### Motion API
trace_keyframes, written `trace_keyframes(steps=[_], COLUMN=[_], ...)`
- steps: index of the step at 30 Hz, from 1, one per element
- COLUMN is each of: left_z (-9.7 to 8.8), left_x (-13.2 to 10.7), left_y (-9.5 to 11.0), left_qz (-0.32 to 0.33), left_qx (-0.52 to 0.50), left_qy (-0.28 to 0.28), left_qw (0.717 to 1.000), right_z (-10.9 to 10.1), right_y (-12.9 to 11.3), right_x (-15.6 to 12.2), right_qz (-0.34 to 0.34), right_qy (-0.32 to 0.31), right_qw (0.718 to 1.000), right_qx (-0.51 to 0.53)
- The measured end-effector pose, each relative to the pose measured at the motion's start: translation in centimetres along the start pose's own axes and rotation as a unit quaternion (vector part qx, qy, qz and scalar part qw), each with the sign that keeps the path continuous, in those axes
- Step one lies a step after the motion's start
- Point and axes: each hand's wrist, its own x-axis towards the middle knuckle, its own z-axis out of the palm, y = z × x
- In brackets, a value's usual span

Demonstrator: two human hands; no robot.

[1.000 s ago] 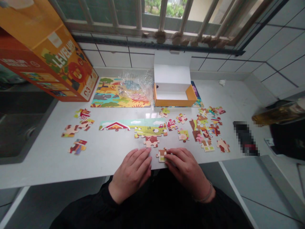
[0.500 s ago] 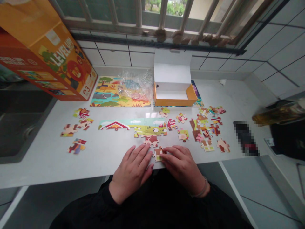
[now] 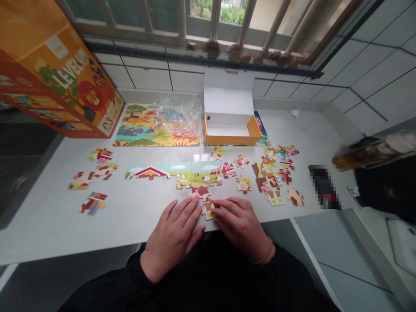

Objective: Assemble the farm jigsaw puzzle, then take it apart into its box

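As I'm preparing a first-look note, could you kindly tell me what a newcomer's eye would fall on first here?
Probably the big orange carton marked "LEVEL UP!", standing at the far left of the white counter. Next come the left hand and right hand at the near edge, the right one's fingertips on a puzzle piece. Beyond them, mid-counter, lies a partly joined farm puzzle.

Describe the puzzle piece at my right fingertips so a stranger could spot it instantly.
Find the open orange box, then come nearer, past the joined puzzle strip. The puzzle piece lies between the left hand and right hand; its yellow-green patch sets it apart from the brown-patched piece just beyond.
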Motion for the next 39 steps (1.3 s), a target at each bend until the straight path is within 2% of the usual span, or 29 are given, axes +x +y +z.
trace_keyframes(steps=[5, 12, 20, 32, 39], left_z=[0.0, 0.0, 0.2, 0.1, 0.0], left_x=[0.1, 0.3, 0.3, 0.3, 0.2], left_y=[-0.1, -0.3, -0.4, -0.3, 0.0], left_qz=[0.006, 0.020, 0.020, 0.017, 0.003], left_qx=[0.011, 0.029, 0.034, 0.016, 0.005], left_qy=[0.003, 0.011, 0.019, 0.020, 0.014], left_qw=[1.000, 0.999, 0.999, 1.000, 1.000], right_z=[-0.4, -2.4, -3.9, -3.0, -3.6], right_y=[0.2, 2.7, 5.1, 5.2, 6.8], right_x=[-0.9, -2.5, -3.4, -1.1, 1.0], right_qz=[-0.009, 0.061, 0.096, 0.105, 0.125], right_qy=[0.012, 0.047, 0.059, 0.078, 0.075], right_qw=[1.000, 0.996, 0.991, 0.986, 0.981], right_qx=[0.001, -0.042, -0.070, -0.101, -0.129])
